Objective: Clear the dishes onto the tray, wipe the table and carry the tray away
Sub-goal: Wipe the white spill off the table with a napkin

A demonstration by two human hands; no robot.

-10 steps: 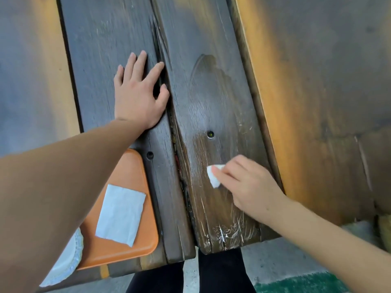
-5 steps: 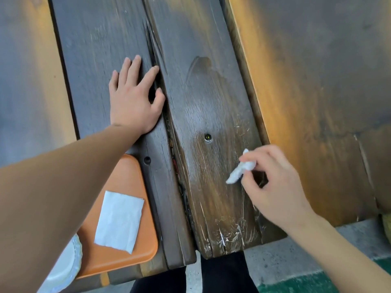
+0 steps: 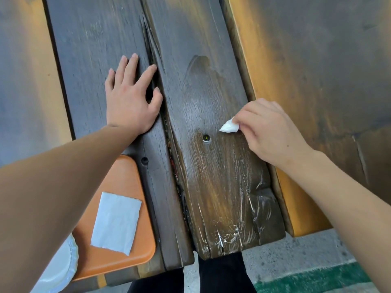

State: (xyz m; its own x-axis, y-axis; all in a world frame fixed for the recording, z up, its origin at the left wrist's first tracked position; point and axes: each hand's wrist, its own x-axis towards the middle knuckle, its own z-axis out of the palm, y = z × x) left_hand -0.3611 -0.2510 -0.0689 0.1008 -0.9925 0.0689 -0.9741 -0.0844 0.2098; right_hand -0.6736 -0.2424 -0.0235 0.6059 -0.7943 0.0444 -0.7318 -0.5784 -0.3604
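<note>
Item 1: dark brown weathered wooden plank worktop, two boards with a cracked seam between them; near end ragged, scuffed white at 6 o'clock. A wet sheen covers the right board around a recessed bolt hole.

Item 2: left hand, at 11 o'clock, palm flat on the left board, fingers spread wide and straight, thumb at the seam.

Item 3: right hand, at 3 o'clock, fingers curled, pinching a small crumpled white paper wad on the right board, just beside the bolt hole.

Item 4: orange plastic tray, at 7 o'clock, at the worktop's near edge, part hidden by the left forearm. On it: flat white paper napkin; a white paper plate shows at its left.

No writing or labels legible.

Open room: both boards bare toward 12 o'clock; grey concrete floor beyond the near edge.
</note>
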